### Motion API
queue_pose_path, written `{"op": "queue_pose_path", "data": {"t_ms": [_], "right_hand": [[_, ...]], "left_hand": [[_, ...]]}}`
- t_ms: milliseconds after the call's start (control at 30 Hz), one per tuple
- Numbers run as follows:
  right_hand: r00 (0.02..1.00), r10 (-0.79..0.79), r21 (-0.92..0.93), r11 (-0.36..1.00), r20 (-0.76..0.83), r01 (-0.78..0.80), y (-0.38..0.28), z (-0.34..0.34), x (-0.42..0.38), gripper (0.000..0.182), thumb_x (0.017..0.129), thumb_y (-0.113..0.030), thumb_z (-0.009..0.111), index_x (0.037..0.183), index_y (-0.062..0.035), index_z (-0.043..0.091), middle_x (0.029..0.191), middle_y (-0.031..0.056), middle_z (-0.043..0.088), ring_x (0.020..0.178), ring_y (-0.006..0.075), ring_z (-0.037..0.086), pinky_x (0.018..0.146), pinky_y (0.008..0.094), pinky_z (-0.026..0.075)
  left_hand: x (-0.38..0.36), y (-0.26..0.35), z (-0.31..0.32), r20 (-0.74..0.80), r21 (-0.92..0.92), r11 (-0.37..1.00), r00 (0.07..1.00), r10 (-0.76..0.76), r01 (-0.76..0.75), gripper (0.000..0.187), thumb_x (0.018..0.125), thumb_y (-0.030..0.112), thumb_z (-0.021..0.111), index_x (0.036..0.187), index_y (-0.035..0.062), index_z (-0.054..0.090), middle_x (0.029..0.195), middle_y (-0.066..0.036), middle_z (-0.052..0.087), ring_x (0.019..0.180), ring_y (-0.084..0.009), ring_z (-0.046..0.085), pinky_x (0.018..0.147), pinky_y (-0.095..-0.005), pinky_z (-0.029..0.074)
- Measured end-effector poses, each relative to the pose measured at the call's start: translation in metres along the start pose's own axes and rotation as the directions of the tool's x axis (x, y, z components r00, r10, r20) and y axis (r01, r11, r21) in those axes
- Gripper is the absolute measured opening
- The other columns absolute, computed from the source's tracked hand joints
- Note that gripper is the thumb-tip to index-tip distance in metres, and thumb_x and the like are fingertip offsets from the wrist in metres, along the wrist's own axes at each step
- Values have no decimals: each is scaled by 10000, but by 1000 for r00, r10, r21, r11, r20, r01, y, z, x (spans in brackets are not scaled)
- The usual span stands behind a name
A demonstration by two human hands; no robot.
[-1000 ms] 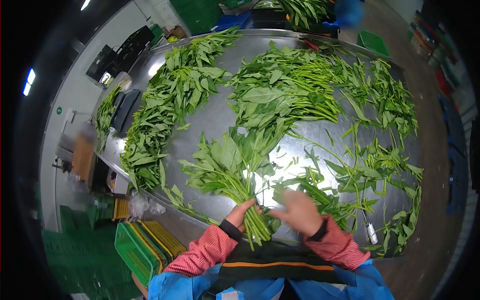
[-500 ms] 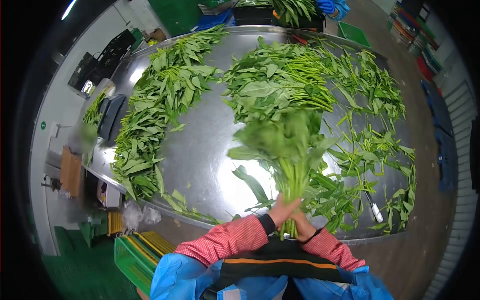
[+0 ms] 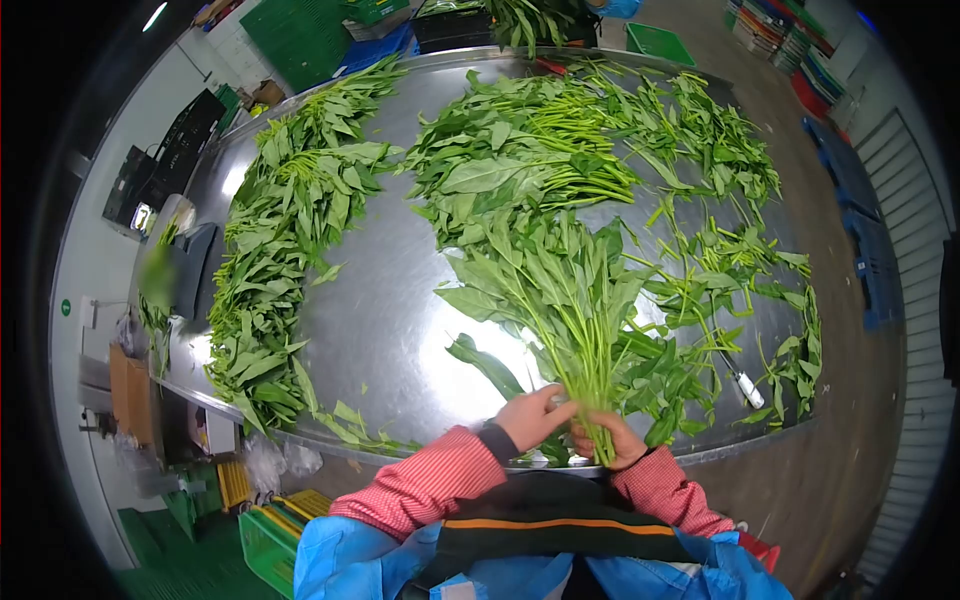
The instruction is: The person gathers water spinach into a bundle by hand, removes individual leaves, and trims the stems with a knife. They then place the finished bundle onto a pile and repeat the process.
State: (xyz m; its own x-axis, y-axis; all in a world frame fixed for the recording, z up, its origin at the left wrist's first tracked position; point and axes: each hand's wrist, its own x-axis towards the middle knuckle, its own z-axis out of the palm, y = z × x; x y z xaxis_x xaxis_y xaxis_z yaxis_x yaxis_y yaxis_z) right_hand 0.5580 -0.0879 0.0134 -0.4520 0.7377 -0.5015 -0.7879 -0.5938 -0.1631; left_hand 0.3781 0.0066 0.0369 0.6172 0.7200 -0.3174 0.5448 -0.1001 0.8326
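Observation:
A bunch of long-leaved greens (image 3: pixel 570 290) rises from my hands over the near part of the steel table (image 3: pixel 375 290). My right hand (image 3: pixel 612 438) is wrapped round the lower stems. Just left of it, my left hand (image 3: pixel 538 415) has its fingers bent against the stems' side; whether they pinch a stem is hidden. Behind the bunch lies a pile of greens (image 3: pixel 520 150), stems to the right. Loose stems and leaves (image 3: pixel 710 260) are scattered at the right.
A long row of greens (image 3: pixel 270 270) runs along the table's left side. A white-handled knife (image 3: pixel 748 390) lies near the right edge. A green crate (image 3: pixel 272 545) stands below left, a green tray (image 3: pixel 660 44) beyond the far edge. Another person's blue sleeve (image 3: pixel 618 8) shows at the top.
The leafy end of the bunch has come to rest lower and is no longer blurred. My left hand has moved left, apart from my right hand. The whole view has shifted slightly.

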Motion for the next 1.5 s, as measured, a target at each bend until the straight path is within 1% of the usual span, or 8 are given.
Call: {"op": "queue_pose_path", "data": {"t_ms": [333,467,533,733,867,967,1167,1500], "right_hand": [[957,291,-496,829,-11,-258,-9,28,-29,291,873,-250,631,1023,-31,511,765,91,551,523,140,509,440,274,411],[954,292,-711,685,70,-158,-33,34,-31,296,908,-312,596,964,-22,574,794,84,598,638,143,595,576,298,499],[942,-134,-929,173,308,328,-53,10,-24,332,929,-323,567,1029,-6,590,848,70,632,721,157,618,663,307,511],[378,-921,-698,-333,97,-633,-149,-64,-124,194,812,-185,603,941,-40,606,904,183,611,852,350,601,727,426,495],[368,-922,-580,-368,122,-727,-160,-139,-158,187,783,-135,571,922,-11,553,919,191,568,861,363,587,743,428,491],[293,-944,-727,-307,150,-615,-153,-106,-157,166,813,-109,538,951,-20,552,928,192,566,856,362,589,740,429,488],[273,-912,-941,-333,306,-55,-104,0,-133,219,890,-146,536,1088,-58,565,933,162,587,820,333,603,713,423,490],[391,-785,-765,-593,481,-249,-106,-47,-70,68,813,-95,538,860,-61,502,725,108,540,633,288,589,515,401,486]], "left_hand": [[-2,69,-58,358,677,223,579,733,-702,395,831,150,483,1222,168,534,1163,-83,549,1157,-217,511,1082,-493,286],[12,54,-44,513,615,369,709,484,-697,396,764,143,563,1158,106,542,937,-76,601,926,-237,598,917,-435,427],[15,56,-44,482,629,408,744,463,-661,411,687,135,642,1080,69,543,840,-93,597,795,-271,609,754,-404,476],[44,73,-67,194,636,709,953,234,-303,365,724,148,686,1031,21,534,833,-175,629,751,-357,632,660,-437,506],[87,48,-51,317,146,924,902,294,-353,261,793,118,631,1016,3,555,784,-90,621,678,-240,640,637,-371,512],[94,77,-40,506,-231,953,861,-56,197,229,826,86,609,1018,-24,552,782,-79,587,663,-167,607,631,-300,493],[111,88,-19,534,-307,928,846,-18,213,230,808,52,590,1008,-51,549,733,-76,591,647,-170,605,625,-300,489],[97,112,-14,262,-27,990,955,141,-139,262,802,50,641,1048,6,562,826,-56,607,744,-159,601,692,-303,489]]}}
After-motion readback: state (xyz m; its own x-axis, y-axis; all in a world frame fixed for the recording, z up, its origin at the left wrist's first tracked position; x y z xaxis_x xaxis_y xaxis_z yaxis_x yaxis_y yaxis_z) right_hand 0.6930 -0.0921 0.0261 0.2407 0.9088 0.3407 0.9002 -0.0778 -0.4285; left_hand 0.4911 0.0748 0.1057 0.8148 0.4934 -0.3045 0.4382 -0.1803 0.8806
